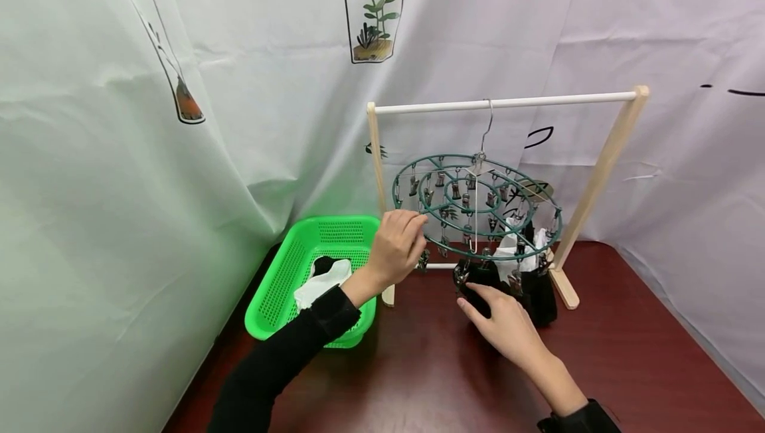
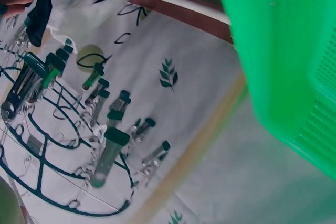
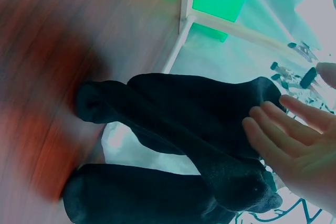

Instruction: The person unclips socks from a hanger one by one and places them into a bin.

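A round green clip hanger hangs by its hook from a rack's white bar. At its left rim my left hand has its fingers curled, seeming to hold the rim; the fingertips are partly hidden. My right hand is under the hanger's front, fingers extended and thumb apart, beside a black sock. In the right wrist view, its fingertips are at the sock's upper end, near a clip. Another black sock and white socks hang at the hanger's right side.
The green basket on the left contains a white sock and a black piece. Wooden posts support the rack on the dark red table. A patterned curtain hangs behind.
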Demonstrator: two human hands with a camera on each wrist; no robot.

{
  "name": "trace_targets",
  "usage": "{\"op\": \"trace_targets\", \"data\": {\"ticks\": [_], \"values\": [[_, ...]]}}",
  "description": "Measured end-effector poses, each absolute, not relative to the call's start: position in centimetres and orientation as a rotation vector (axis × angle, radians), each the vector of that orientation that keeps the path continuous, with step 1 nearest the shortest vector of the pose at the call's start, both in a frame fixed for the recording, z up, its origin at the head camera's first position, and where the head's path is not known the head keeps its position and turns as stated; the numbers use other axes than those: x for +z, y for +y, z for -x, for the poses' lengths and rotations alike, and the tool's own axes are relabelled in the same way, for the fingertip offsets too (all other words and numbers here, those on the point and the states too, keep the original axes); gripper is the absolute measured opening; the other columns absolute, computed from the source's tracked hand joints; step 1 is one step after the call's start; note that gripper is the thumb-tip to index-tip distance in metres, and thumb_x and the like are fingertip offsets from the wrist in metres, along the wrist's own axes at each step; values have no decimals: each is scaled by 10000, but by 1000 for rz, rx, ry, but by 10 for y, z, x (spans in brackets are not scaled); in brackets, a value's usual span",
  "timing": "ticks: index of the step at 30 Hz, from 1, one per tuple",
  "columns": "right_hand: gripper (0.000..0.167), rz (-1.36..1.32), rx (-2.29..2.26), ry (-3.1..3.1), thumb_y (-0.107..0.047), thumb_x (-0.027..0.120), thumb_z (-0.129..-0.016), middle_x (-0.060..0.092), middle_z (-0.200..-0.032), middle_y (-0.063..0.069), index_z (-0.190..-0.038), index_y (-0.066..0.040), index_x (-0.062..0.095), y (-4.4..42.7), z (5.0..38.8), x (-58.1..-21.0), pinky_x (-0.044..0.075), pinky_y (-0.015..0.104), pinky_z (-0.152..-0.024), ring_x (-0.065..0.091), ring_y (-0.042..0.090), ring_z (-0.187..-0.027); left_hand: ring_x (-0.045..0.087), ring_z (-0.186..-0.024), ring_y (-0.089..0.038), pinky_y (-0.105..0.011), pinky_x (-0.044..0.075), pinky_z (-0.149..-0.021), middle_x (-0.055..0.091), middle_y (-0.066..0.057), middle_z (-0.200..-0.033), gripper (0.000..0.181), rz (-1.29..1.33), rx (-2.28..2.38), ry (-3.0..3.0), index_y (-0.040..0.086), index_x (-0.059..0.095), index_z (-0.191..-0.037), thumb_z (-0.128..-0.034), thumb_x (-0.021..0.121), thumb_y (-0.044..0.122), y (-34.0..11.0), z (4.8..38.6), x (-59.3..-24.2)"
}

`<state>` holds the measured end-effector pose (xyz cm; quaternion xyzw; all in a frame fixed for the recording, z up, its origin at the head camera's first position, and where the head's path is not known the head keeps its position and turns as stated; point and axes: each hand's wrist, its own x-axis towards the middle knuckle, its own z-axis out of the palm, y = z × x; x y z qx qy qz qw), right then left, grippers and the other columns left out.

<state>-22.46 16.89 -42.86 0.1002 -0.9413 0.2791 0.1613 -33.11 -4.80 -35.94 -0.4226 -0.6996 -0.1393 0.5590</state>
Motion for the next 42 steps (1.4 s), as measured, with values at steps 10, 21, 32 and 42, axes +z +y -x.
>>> {"op": "trace_targets", "data": {"ticks": [10,21,32,42], "values": [[535,-437,597,-2754,-432,593,-962,547,-1396,200,-1360,-75,573,169,208,-452,429,583,-1014,460,396,-1346,590,-967,-179,-381,414,-936,690,-19,-1012,372,1144,-214,-1734,99,683,-1104,-1047,334,215,-29,317,-373],[486,-488,552,-2709,-389,622,-953,575,-1371,178,-1333,-88,598,167,184,-461,446,572,-1000,501,377,-1317,551,-914,-192,-427,377,-1117,606,-38,-905,319,1158,-411,-1823,80,640,-947,-1045,350,171,-36,316,-381],[184,-463,530,-2448,-274,721,-887,727,-1015,-80,-1048,-186,741,167,175,-460,552,364,-800,675,89,-982,462,-737,-185,-484,246,-1201,458,-39,-760,258,1078,-690,-1846,100,491,-779,-1024,410,113,-41,335,-381],[118,-485,527,-2448,-267,742,-865,718,-923,-138,-976,-226,745,163,169,-466,547,304,-757,659,19,-899,410,-699,-202,-394,189,-1230,395,-67,-748,265,988,-836,-1917,84,414,-697,-949,343,42,-47,353,-378]]}}
